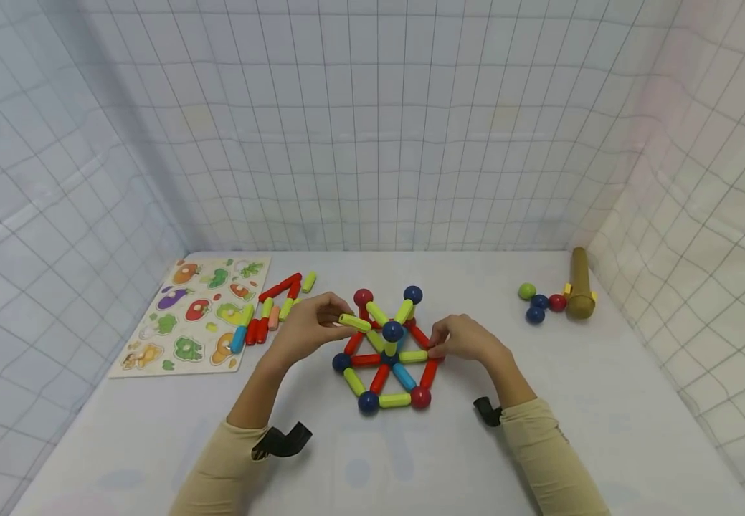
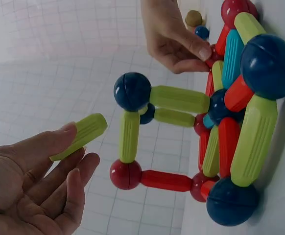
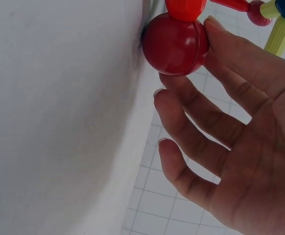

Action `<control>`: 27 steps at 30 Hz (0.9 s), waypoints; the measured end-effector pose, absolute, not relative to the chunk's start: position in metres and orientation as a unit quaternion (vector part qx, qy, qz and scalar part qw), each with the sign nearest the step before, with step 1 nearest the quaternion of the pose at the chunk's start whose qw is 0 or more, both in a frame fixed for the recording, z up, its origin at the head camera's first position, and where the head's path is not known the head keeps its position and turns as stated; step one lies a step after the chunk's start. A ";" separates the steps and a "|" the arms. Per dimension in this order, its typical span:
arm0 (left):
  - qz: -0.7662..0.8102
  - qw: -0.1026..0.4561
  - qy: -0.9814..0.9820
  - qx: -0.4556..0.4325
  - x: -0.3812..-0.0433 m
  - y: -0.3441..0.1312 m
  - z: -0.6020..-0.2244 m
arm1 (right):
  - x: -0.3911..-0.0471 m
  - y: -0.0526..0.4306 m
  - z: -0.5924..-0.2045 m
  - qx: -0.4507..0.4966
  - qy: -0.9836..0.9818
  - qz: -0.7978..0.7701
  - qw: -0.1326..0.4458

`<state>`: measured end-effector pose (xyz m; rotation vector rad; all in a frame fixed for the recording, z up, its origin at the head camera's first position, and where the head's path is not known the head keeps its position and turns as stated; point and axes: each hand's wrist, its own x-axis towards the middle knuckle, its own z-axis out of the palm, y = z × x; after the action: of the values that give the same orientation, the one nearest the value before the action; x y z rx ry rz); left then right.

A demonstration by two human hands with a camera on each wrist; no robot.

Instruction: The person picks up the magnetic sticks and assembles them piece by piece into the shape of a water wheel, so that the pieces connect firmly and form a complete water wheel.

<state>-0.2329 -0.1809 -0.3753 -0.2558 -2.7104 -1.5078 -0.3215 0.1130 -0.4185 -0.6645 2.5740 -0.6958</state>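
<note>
My left hand pinches a lime green magnetic rod between thumb and fingers, with the free end pointing toward the built frame. That frame is a wheel of red, lime and blue rods joined by balls, flat on the table. From its hub ball a lime rod rises to a raised dark blue ball. Another lime rod links this to a raised red ball, which stands on a red rod. At the wheel's right corner, my right hand pinches a red ball with thumb and finger.
Loose rods in red, lime and blue lie on the left beside a vegetable puzzle board. Several loose balls and a brown wooden-looking toy sit at the back right. Gridded white cloth hangs around the table.
</note>
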 end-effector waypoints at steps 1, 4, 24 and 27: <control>-0.485 0.016 -0.870 -0.085 -0.233 -0.177 -0.376 | -0.322 0.113 -0.419 -0.236 0.919 -0.249 0.197; -0.485 0.027 -0.870 -0.082 -0.234 -0.168 -0.377 | -0.322 0.113 -0.420 -0.233 0.918 -0.253 0.198; -0.428 0.064 -0.895 -0.108 -0.235 -0.156 -0.384 | -0.321 0.115 -0.422 -0.243 0.919 -0.247 0.189; -0.427 0.031 -0.897 -0.111 -0.235 -0.160 -0.381 | -0.321 0.115 -0.421 -0.246 0.918 -0.248 0.189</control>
<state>-0.2351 -0.1600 -0.3811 -0.3418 -2.7643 -1.3154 -0.3214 0.1150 -0.4214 -0.6907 2.5815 -0.6986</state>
